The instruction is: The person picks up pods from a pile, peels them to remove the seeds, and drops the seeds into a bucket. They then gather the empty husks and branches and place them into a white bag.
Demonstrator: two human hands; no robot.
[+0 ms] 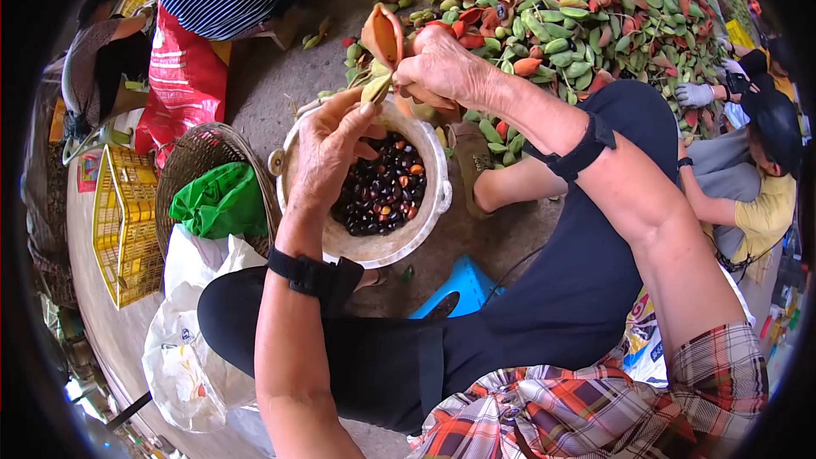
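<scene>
My left hand [333,138] and my right hand [440,68] meet above a white basin [435,166]. Between them is a split seed pod [382,36], orange on one flap and yellow-green lower down. My left thumb and fingers pinch its lower end, while my right fingers are closed on its side. Whether a seed is still inside the pod is hidden by my fingers. Dark, shiny seeds [382,191], a few of them orange-brown, lie in the basin beneath. A wide heap of green and red pods [586,25] spreads over the ground beyond my right hand.
Left of the basin are a wicker basket [183,153] with a green bag [223,202], a yellow crate [127,242], and a white plastic bag [183,340]. A blue plastic stool [463,285] is by my legs. Other people sit at both sides, one wearing a grey glove [694,95].
</scene>
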